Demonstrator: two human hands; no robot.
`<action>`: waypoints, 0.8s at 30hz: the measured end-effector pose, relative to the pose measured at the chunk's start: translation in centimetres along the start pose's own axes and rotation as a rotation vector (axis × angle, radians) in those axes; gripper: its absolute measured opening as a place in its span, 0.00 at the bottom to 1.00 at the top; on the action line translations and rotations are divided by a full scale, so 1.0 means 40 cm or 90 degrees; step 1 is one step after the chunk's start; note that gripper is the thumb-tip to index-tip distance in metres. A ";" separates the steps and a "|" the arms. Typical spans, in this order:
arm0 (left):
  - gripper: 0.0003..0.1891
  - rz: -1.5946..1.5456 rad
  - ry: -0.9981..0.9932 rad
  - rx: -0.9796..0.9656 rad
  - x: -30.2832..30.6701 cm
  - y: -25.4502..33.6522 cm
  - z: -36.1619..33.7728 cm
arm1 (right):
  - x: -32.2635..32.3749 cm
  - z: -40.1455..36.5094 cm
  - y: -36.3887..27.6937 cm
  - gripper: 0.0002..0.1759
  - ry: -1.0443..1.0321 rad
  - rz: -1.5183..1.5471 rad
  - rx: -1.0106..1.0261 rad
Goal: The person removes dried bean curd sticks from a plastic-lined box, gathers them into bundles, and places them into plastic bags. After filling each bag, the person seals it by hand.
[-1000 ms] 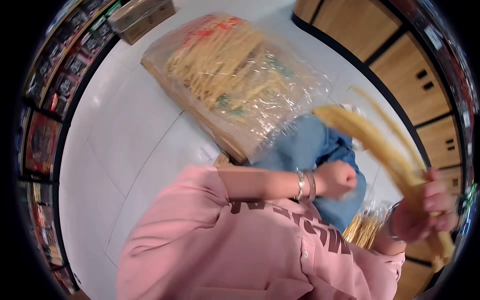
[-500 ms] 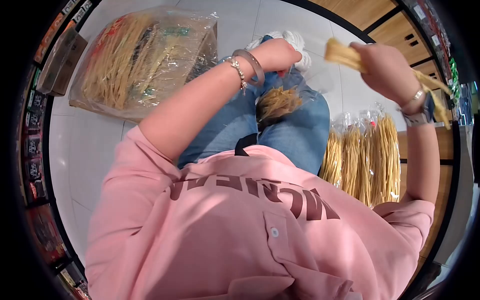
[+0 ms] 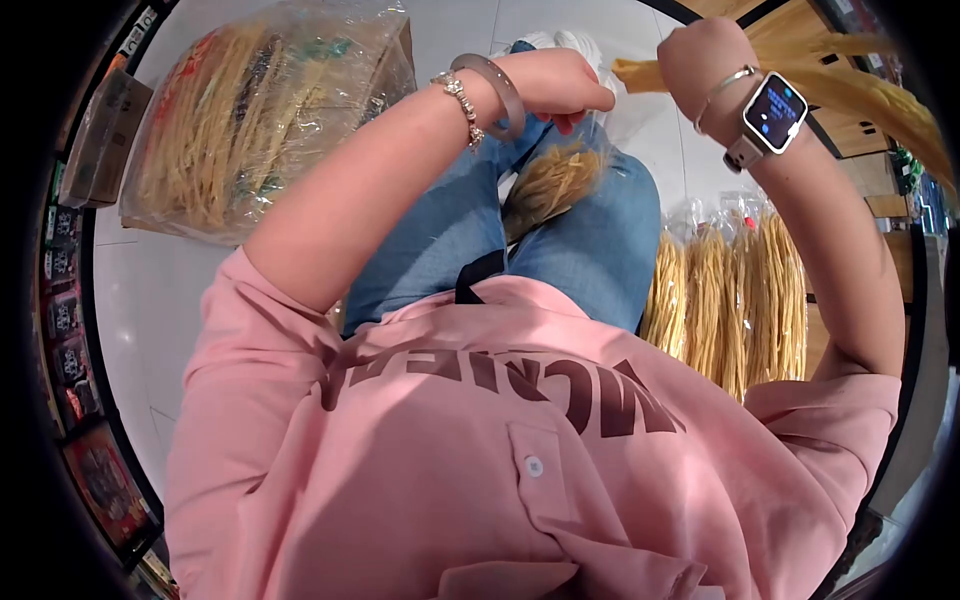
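Observation:
My left hand (image 3: 560, 82) is closed on the upper edge of a clear plastic bag (image 3: 604, 160) between my knees. Inside that bag stand yellow dried bean curd sticks (image 3: 560, 182), their ends upward. Close by on the right, my right hand (image 3: 708, 62) is raised and wrapped round a bundle of long yellow bean curd sticks (image 3: 870, 95). Its short end points toward my left hand, and the long ends trail off to the right behind my wrist. The fingertips of my right hand are hidden behind its back.
At left, a large clear bag of loose sticks (image 3: 215, 130) lies over an open carton (image 3: 390, 60). Several filled bags of sticks (image 3: 730, 300) stand at my right. Shelves with packaged goods (image 3: 68, 310) line the left edge, and wooden cabinets (image 3: 790, 50) the right.
My right hand has moved up and left with its bundle, closer to my left hand, and the wrist has turned so the watch face shows. My left hand has barely shifted.

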State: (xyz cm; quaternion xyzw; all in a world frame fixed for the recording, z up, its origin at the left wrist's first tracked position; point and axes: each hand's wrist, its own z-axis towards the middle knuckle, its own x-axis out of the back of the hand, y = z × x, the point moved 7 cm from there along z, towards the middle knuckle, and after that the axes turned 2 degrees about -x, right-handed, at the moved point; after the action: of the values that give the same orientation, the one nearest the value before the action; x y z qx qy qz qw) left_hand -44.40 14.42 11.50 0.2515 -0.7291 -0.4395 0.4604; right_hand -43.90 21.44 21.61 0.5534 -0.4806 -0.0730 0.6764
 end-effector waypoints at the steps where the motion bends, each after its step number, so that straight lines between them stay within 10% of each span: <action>1: 0.15 0.015 -0.014 0.001 -0.003 0.003 -0.001 | -0.019 0.009 0.003 0.05 -0.050 0.004 -0.004; 10: 0.16 0.017 0.019 -0.017 0.010 0.004 -0.011 | -0.031 -0.017 -0.084 0.03 -0.282 -0.088 0.132; 24: 0.16 0.101 0.060 -0.034 0.024 0.028 -0.020 | -0.005 0.000 -0.041 0.04 -0.269 0.056 0.093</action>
State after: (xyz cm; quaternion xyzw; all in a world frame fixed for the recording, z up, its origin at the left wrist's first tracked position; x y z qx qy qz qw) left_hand -44.09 13.90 13.06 0.2013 -0.7123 -0.4087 0.5340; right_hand -43.32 20.94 20.16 0.5518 -0.6390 -0.1230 0.5216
